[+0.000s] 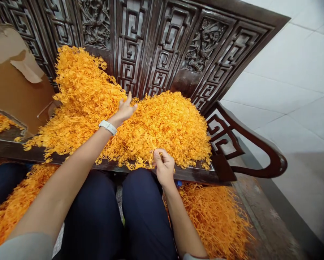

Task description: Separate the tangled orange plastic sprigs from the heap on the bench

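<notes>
A large heap of curly yellow-orange pieces [175, 122] covers the seat of a dark carved wooden bench [223, 168]. My left hand [125, 108], with a white watch [108, 127] on its wrist, is over the middle of the heap. Its fingers are spread and nothing shows in them. Near the front edge of the seat, my right hand [164, 164] pinches a thin yellow strand [152, 157] between thumb and fingers. Other pieces lie just left of that hand.
Torn cardboard [18, 83] stands at the left. The carved backrest [164, 43] rises behind the heap, and a curved armrest [275, 164] is at the right. Orange strands [216, 216] lie below the seat. Another person's leg [4, 184] shows at far left.
</notes>
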### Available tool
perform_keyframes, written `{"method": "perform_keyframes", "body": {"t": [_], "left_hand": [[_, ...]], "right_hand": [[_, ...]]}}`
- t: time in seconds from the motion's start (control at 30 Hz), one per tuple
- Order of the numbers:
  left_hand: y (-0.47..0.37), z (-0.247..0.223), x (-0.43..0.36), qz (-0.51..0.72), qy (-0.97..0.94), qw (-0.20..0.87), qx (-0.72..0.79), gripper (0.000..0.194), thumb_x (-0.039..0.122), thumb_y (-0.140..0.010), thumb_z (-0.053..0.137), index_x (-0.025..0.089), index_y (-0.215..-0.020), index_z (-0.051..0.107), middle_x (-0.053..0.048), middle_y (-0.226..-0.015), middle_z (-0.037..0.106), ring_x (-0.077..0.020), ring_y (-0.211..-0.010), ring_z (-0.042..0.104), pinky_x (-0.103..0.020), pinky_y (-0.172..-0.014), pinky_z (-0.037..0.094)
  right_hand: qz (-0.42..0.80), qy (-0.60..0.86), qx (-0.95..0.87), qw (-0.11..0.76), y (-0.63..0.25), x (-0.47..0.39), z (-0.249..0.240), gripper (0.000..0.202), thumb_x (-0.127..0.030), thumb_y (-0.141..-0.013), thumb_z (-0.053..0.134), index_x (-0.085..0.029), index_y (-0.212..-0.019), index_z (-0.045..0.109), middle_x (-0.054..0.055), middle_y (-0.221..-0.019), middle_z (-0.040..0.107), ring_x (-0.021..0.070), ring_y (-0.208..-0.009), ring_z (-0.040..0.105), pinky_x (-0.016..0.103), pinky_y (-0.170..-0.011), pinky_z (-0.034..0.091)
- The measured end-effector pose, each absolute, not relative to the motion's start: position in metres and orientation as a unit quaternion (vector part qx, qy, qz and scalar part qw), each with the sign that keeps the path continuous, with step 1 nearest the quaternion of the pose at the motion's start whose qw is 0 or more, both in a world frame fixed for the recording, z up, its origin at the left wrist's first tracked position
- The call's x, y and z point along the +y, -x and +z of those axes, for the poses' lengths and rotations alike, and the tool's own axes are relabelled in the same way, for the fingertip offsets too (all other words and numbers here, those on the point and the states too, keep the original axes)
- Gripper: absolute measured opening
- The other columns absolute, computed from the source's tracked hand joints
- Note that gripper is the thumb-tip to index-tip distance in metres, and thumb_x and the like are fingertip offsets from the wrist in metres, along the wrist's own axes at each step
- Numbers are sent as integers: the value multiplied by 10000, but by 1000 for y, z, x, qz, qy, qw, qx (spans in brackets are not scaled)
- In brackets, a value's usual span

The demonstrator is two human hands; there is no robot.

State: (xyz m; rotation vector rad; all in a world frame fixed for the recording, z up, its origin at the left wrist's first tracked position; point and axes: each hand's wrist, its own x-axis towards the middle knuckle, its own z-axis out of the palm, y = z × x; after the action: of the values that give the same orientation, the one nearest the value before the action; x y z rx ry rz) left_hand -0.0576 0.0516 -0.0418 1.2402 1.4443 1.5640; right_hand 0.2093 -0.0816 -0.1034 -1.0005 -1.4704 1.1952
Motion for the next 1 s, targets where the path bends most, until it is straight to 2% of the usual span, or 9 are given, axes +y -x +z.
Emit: {"method": "perform_keyframes", "body": {"t": [0.07,0.13,0.2,0.3,0.47,0.53,0.63,0.8,1.0], "left_hand": [[39,-29,43,535,-558,297,561,302,332,-1011,736,222,-1292,726,-141,-1337,707,-274,-1301,635,-346,-966,500],[19,-15,33,457,-640,323,526,324,440,-1078,604,186,-1079,806,-141,-1160,789,-259,-1131,733,-360,-947,529],[1,-5,21,376,-711,356,476,501,530,-1079,553,174,-837,810,-122,-857,794,-219,-792,747,-340,-759,540],[-17,1,9,312,-765,377,419,497,565,-949,740,198,-613,731,-50,-548,634,-142,-460,527,-309,-502,383],[-10,-3,10,344,-737,385,436,219,335,-903,808,204,-728,800,-11,-534,560,-104,-438,404,-300,-488,257],[3,-7,16,414,-676,374,482,242,325,-931,791,201,-724,771,-24,-534,566,-108,-439,425,-302,-504,278],[17,-14,25,494,-585,364,530,294,335,-984,744,215,-719,704,-30,-503,559,-129,-438,459,-301,-521,308],[6,-23,31,525,-576,290,556,286,194,-927,743,203,-660,642,-23,-543,543,-134,-488,444,-294,-533,274],[16,-24,39,583,-494,228,604,297,138,-976,612,220,-693,574,-4,-577,503,-153,-550,491,-319,-592,379]], "right_hand": [[494,408,-598,482,-209,-79,-102,417,-643,-975,667,-237,-899,731,-21,-662,480,153,-568,449,307,-554,382],[484,405,-606,484,-210,-76,-102,442,-654,-991,637,-229,-931,746,-11,-685,509,158,-598,485,308,-575,416],[466,405,-625,478,-214,-69,-101,455,-650,-1017,602,-225,-1029,766,4,-733,576,164,-627,532,313,-597,450],[418,420,-664,456,-226,-51,-95,476,-621,-1067,531,-237,-1224,764,24,-811,681,172,-624,589,327,-599,472],[239,450,-653,560,-247,-27,-68,401,-546,-1091,528,-247,-1036,791,75,-983,784,182,-655,647,369,-657,519],[164,436,-633,618,-251,-28,-58,356,-493,-1100,528,-267,-1026,793,93,-1084,795,208,-758,701,395,-725,549],[104,366,-710,592,-248,-42,-52,250,-363,-1087,568,-290,-1048,804,82,-952,800,242,-809,732,401,-723,554],[159,220,-804,528,-224,-82,-60,235,-114,-1034,552,-270,-952,707,29,-732,687,180,-619,605,338,-578,451],[312,36,-810,494,-210,-144,-53,223,-192,-1047,586,-253,-837,631,-8,-611,610,149,-522,498,352,-513,386]]}}
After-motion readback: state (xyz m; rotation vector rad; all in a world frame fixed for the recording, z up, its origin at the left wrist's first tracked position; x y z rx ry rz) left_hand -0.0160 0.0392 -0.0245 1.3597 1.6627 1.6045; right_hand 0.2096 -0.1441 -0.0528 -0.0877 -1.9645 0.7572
